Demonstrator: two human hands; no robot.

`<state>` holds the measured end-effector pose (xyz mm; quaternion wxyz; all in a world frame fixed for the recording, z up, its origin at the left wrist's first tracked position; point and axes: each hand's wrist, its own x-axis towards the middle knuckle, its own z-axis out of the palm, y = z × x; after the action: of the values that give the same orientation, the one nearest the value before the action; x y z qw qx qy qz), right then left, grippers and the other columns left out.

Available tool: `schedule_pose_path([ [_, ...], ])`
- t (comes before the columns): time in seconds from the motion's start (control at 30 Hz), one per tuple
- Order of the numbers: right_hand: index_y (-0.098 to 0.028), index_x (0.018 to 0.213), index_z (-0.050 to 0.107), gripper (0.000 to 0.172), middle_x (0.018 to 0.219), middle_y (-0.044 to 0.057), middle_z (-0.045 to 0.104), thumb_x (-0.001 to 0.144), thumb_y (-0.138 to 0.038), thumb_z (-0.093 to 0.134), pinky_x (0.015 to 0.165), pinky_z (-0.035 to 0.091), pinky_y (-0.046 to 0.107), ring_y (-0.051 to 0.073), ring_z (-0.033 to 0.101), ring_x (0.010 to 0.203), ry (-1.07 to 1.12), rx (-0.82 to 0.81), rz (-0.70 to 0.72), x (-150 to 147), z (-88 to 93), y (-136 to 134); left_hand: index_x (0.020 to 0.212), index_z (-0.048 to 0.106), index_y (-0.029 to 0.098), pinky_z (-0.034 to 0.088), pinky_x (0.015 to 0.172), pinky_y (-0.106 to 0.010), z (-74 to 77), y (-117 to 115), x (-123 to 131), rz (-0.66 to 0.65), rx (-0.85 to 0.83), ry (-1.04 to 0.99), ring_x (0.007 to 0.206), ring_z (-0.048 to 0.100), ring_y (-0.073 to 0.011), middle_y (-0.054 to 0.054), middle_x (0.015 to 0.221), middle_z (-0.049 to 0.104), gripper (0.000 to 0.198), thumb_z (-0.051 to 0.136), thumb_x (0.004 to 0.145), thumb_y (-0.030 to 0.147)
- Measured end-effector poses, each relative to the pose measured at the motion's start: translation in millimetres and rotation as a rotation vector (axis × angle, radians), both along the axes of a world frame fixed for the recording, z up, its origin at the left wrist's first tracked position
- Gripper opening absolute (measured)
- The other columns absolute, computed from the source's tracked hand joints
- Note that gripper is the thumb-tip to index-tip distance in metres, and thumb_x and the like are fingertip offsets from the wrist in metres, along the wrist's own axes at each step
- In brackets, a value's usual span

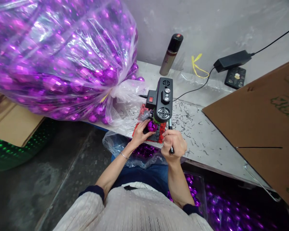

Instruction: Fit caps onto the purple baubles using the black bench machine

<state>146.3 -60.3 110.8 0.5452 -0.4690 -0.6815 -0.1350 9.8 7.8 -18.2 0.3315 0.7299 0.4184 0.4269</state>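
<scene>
Under the head of a small black bench drill press [164, 99] sits a shiny purple ball ornament [152, 126]. My left hand [142, 133] pinches this ball between thumb and fingers. With my right hand [173, 141] I grip the press's lever handle [171, 149], fist closed around its black end. The press stands on a red base [162, 136] strewn with dark shavings. Its tip is hidden behind the head and the ball.
A huge clear bag [62, 64] of purple balls stands at the left. Behind the press are a spray can [171, 54], yellow tie [197, 66] and power adapter [233, 61]. Cardboard [257, 118] leans at the right. Dark bits litter the table [199, 128]. An open plastic bag [125, 149] hangs below its edge.
</scene>
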Motion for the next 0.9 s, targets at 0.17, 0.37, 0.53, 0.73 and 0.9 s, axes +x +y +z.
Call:
schedule_pose_path([
  [0.17, -0.023, 0.08, 0.053, 0.02, 0.072, 0.0, 0.064, 0.097, -0.015, 0.047, 0.059, 0.047, 0.027, 0.013, 0.061, 0.063, 0.02, -0.002, -0.004, -1.8, -10.9, -1.4, 0.145, 0.056, 0.025, 0.047, 0.113, -0.05, -3.6, -0.1, -0.5, -0.003, 0.03, 0.014, 0.132, 0.063, -0.0304, -0.014, 0.139, 0.067, 0.067, 0.077, 0.087, 0.051],
  [0.37, -0.023, 0.084, 0.054, 0.02, 0.076, 0.002, 0.064, 0.1, -0.02, 0.043, 0.062, 0.05, 0.029, 0.014, 0.06, 0.064, 0.09, 0.051, 0.006, -4.6, -44.3, 1.1, 0.145, 0.056, 0.025, 0.047, 0.113, -0.05, -3.4, -0.6, -0.6, 0.004, 0.021, 0.03, 0.132, 0.063, -0.0311, -0.014, 0.139, 0.067, 0.067, 0.076, 0.087, 0.052],
  [0.53, -0.024, 0.082, 0.053, 0.023, 0.076, 0.002, 0.064, 0.102, -0.023, 0.041, 0.065, 0.051, 0.032, 0.014, 0.06, 0.064, 0.112, 0.054, 0.0, -5.0, -54.4, 1.5, 0.144, 0.056, 0.025, 0.047, 0.113, -0.05, -3.4, -1.4, -0.3, 0.007, 0.023, 0.03, 0.132, 0.062, -0.031, -0.014, 0.139, 0.067, 0.067, 0.077, 0.087, 0.052],
  [0.73, -0.024, 0.079, 0.052, 0.026, 0.073, 0.0, 0.062, 0.103, -0.024, 0.039, 0.067, 0.051, 0.033, 0.014, 0.06, 0.063, 0.139, 0.08, -0.025, -8.0, -55.9, 2.5, 0.143, 0.057, 0.025, 0.048, 0.112, -0.05, -4.9, -1.9, -0.1, 0.01, 0.03, 0.038, 0.132, 0.062, -0.0311, -0.015, 0.14, 0.066, 0.066, 0.075, 0.087, 0.055],
  [0.9, -0.023, 0.079, 0.052, 0.028, 0.074, 0.0, 0.062, 0.104, -0.025, 0.04, 0.07, 0.051, 0.034, 0.013, 0.06, 0.064, 0.153, 0.092, -0.023, -8.6, -59.4, 3.4, 0.143, 0.057, 0.023, 0.048, 0.111, -0.049, -4.1, -1.3, -0.9, -0.008, 0.039, 0.041, 0.132, 0.062, -0.031, -0.016, 0.14, 0.065, 0.066, 0.072, 0.088, 0.058],
])
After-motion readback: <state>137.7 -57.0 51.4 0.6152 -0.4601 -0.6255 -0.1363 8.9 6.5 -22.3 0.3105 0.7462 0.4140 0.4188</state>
